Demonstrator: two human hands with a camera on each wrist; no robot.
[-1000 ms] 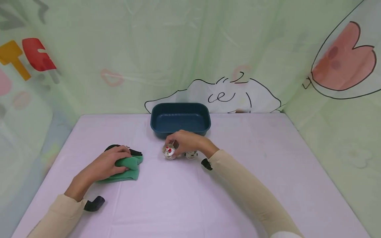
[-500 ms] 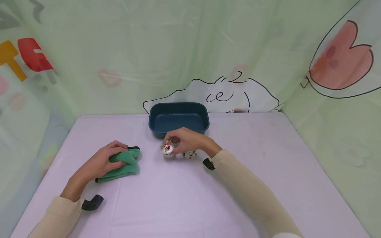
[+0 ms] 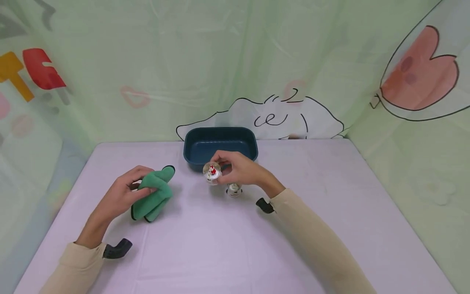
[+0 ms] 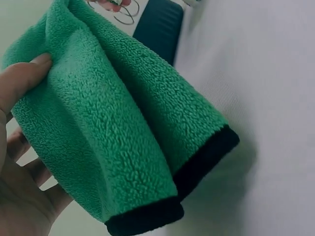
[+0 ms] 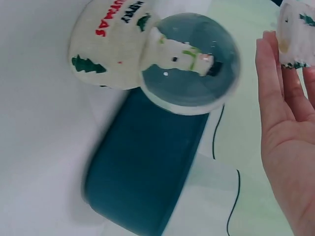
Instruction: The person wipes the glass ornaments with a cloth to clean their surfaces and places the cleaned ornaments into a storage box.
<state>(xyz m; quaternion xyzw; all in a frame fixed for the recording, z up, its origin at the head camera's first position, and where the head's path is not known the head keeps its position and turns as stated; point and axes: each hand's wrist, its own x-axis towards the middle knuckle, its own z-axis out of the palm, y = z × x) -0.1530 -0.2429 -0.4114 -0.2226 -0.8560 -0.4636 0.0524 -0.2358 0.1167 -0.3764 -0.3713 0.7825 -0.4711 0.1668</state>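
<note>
A folded green towel (image 4: 118, 123) with black edging hangs from my left hand (image 3: 126, 190), pinched between thumb and fingers over the table's left side. My right hand (image 3: 240, 169) holds a small snow globe (image 3: 212, 172) with a red-and-white figure inside, raised in front of the dark blue basin. In the right wrist view only its white base (image 5: 298, 34) shows, at the upper right. A second snow globe (image 3: 233, 190), partly behind my right hand in the head view, stands on the table. The right wrist view shows its snowman and the lettering on its white base.
The dark blue basin (image 3: 194, 161) stands at the table's back edge, just beyond my right hand. A pale lilac cloth covers the table (image 3: 205, 253). Printed curtains (image 3: 165, 61) close off the back and sides.
My left hand has lifted the towel off the table, and it now hangs folded. My right hand has raised the snow globe and moved it slightly back and right.
</note>
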